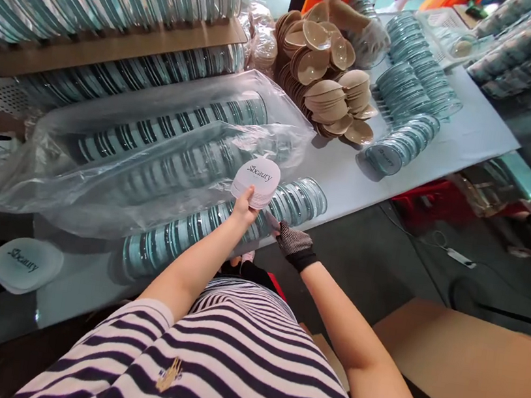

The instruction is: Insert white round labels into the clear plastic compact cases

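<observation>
Clear plastic bag is veiling most of the stacked lid rows, so detail there is getting lost in glare. Right hand, in a dotted knit glove, is lying low by the front row of lids; fingers hidden, can't tell its grip. Left hand is pinching a small stack of white oval lids w/ "beauty" lettering, held just above that row at the surface edge. Matte, smooth, rounded pieces.
</observation>
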